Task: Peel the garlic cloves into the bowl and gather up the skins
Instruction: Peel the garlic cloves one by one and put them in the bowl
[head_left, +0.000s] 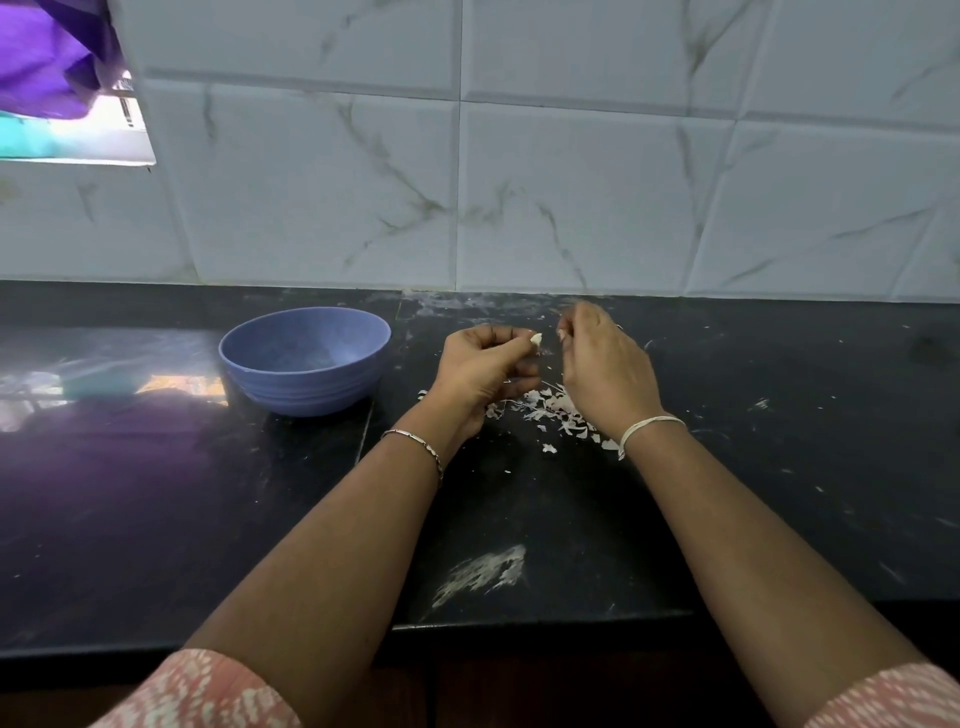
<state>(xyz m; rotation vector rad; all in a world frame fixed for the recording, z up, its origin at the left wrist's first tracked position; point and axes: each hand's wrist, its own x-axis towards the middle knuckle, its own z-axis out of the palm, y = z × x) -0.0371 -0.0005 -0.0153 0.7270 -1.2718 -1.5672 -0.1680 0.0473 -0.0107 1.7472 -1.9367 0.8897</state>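
While the left hand (483, 364) pinches a garlic clove (535, 340) at its fingertips, the right hand (605, 364) curls just beside; whether it holds anything, I cannot tell. Skins (550, 410) lie beneath the grip, blue bowl (311, 389) leftward.

Blue bowl (305, 358), white skins (550, 410), black counter (779, 441), grey-veined white tiles (571, 197), pink-and-white patterned sleeve (208, 691).

A white garlic clove (535, 340) is held above scattered papery skins (550, 410) (blue bowl (305, 358) upright, left).
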